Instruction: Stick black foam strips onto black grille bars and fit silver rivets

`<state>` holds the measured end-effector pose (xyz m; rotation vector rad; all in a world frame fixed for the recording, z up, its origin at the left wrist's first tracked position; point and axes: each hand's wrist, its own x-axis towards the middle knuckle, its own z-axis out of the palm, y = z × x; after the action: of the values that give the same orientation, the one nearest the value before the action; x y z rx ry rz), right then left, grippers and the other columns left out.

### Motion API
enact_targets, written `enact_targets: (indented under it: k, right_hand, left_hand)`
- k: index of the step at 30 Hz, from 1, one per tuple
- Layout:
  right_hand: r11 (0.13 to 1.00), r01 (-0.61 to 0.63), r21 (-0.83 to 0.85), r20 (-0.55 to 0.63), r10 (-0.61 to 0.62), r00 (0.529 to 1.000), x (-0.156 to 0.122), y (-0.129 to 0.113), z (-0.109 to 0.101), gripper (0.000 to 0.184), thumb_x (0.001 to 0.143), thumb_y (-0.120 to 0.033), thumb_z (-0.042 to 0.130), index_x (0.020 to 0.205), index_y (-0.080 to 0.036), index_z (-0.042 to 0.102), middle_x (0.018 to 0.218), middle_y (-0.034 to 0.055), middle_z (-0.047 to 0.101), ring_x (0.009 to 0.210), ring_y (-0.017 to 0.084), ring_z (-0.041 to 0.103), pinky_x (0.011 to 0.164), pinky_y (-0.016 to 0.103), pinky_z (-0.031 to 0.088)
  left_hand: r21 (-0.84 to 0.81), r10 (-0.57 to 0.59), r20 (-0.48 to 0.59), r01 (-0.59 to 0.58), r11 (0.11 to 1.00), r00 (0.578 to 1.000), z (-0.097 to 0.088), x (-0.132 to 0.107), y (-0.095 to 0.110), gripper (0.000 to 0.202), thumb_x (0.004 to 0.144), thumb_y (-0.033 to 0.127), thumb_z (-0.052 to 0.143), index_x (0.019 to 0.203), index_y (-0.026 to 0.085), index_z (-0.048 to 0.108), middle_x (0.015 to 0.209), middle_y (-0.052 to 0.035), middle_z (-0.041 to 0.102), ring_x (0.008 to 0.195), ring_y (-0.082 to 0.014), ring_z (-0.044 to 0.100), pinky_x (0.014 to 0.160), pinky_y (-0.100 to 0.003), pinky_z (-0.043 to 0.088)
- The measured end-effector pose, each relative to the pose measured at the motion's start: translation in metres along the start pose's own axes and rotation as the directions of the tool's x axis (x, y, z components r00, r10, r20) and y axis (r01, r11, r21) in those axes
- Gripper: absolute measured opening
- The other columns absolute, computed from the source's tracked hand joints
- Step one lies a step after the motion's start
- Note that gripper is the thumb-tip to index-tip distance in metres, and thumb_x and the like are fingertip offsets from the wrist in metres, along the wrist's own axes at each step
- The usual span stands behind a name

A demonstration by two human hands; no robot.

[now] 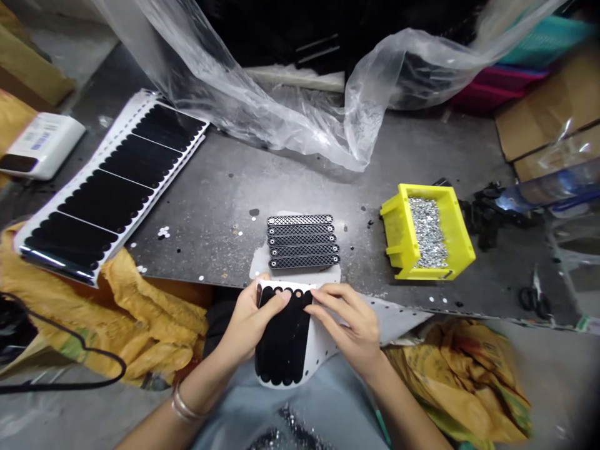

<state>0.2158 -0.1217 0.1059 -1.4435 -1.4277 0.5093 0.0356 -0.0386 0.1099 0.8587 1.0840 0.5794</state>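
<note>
The left hand is closed on the upper left of a white backing sheet, its fingers lying across the black strips on that sheet. The right hand is partly curled, its fingers pressing the sheet's upper right. The sheet is held between the hands, just off the near edge of the metal desk. Just ahead lies a stack of black mesh bars. Farther right stands a yellow bin of silver screws.
</note>
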Motion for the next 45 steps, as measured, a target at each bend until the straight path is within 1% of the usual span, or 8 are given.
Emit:
enact_targets:
  k: [6, 14, 17, 21, 24, 27, 31, 45]
  right_hand:
    - [0.975, -0.205, 0.09, 0.18, 0.186, 0.966, 0.001, -0.003, -0.007, 0.005, 0.091, -0.026, 0.076, 0.095, -0.025, 0.077, 0.097, 0.0064, 0.072, 0.092, 0.021, 0.072, 0.082, 0.038, 0.063]
    - [0.928, -0.354, 0.111, 0.053, 0.351, 0.935, -0.001, -0.013, 0.009, 0.011, 0.095, -0.024, 0.07, 0.095, -0.024, 0.081, 0.097, 0.0065, 0.078, 0.089, 0.021, 0.075, 0.08, 0.036, 0.065]
    - [0.862, -0.463, 0.207, 0.047, 0.464, 0.885, -0.009, -0.012, -0.007, 0.013, 0.095, -0.026, 0.071, 0.097, -0.027, 0.083, 0.103, 0.0069, 0.081, 0.097, 0.025, 0.078, 0.087, 0.043, 0.067]
    - [0.801, -0.45, 0.395, -0.208, 0.555, 0.806, -0.011, -0.014, -0.036, 0.019, 0.097, -0.023, 0.068, 0.112, -0.03, 0.079, 0.098, 0.0042, 0.081, 0.077, 0.02, 0.079, 0.078, 0.042, 0.069]
    - [0.899, -0.323, 0.296, -0.21, 0.391, 0.896, 0.014, -0.015, -0.034, 0.021, 0.094, -0.018, 0.072, 0.11, -0.031, 0.078, 0.098, 0.0033, 0.077, 0.077, 0.017, 0.075, 0.073, 0.038, 0.067]
    - [0.999, -0.043, -0.023, 0.028, 0.044, 0.999, 0.05, -0.01, -0.007, 0.019, 0.093, -0.016, 0.073, 0.107, -0.028, 0.08, 0.106, 0.0073, 0.073, 0.097, 0.021, 0.071, 0.082, 0.039, 0.063]
    - [0.95, 0.283, -0.133, 0.289, -0.236, 0.928, 0.081, 0.004, 0.025, 0.014, 0.098, -0.016, 0.067, 0.105, -0.018, 0.078, 0.102, 0.0099, 0.075, 0.094, 0.02, 0.068, 0.08, 0.037, 0.059]
    - [0.915, 0.338, -0.22, 0.405, -0.23, 0.885, 0.085, 0.004, 0.027, 0.012, 0.098, -0.015, 0.066, 0.107, -0.016, 0.074, 0.106, 0.01, 0.076, 0.093, 0.021, 0.067, 0.079, 0.037, 0.056]
  left_hand:
    - [0.285, 0.172, -0.063, -0.147, 0.947, 0.983, -0.003, -0.002, 0.005, 0.038, 0.082, 0.039, 0.076, 0.072, 0.023, 0.043, 0.061, 0.0081, 0.041, 0.055, -0.0092, 0.04, 0.053, -0.02, 0.037]
    - [0.29, 0.18, 0.026, -0.18, 0.94, 0.983, 0.007, -0.003, 0.004, 0.034, 0.089, 0.039, 0.068, 0.072, 0.023, 0.043, 0.062, 0.008, 0.039, 0.055, -0.0094, 0.038, 0.052, -0.021, 0.036]
    - [0.275, 0.16, 0.021, -0.159, 0.948, 0.987, 0.001, 0.002, -0.002, 0.033, 0.091, 0.041, 0.069, 0.075, 0.022, 0.046, 0.063, 0.0071, 0.044, 0.057, -0.0105, 0.043, 0.056, -0.022, 0.04]
    - [0.438, 0.296, -0.02, -0.258, 0.861, 0.955, -0.018, 0.006, -0.001, 0.019, 0.088, 0.034, 0.074, 0.098, 0.022, 0.063, 0.09, 0.0009, 0.067, 0.081, -0.0151, 0.063, 0.074, -0.026, 0.05]
    - [0.525, 0.349, 0.044, -0.319, 0.789, 0.936, -0.027, 0.005, 0.007, 0.012, 0.092, 0.034, 0.07, 0.097, 0.023, 0.067, 0.093, 0.0005, 0.071, 0.089, -0.0167, 0.068, 0.083, -0.027, 0.052]
    - [0.564, 0.35, -0.021, -0.278, 0.777, 0.936, -0.032, 0.009, 0.015, 0.016, 0.094, 0.037, 0.067, 0.087, 0.023, 0.067, 0.082, 0.0024, 0.071, 0.08, -0.0157, 0.068, 0.08, -0.027, 0.052]
    - [0.597, 0.347, -0.1, -0.223, 0.771, 0.932, -0.038, 0.021, 0.021, 0.019, 0.091, 0.031, 0.069, 0.109, 0.025, 0.07, 0.089, 0.0031, 0.075, 0.088, -0.0166, 0.07, 0.088, -0.028, 0.052]
    - [0.55, 0.329, -0.015, -0.267, 0.791, 0.944, -0.032, 0.036, 0.024, 0.013, 0.095, 0.031, 0.067, 0.086, 0.023, 0.073, 0.082, 0.0043, 0.075, 0.079, -0.0133, 0.07, 0.077, -0.022, 0.052]
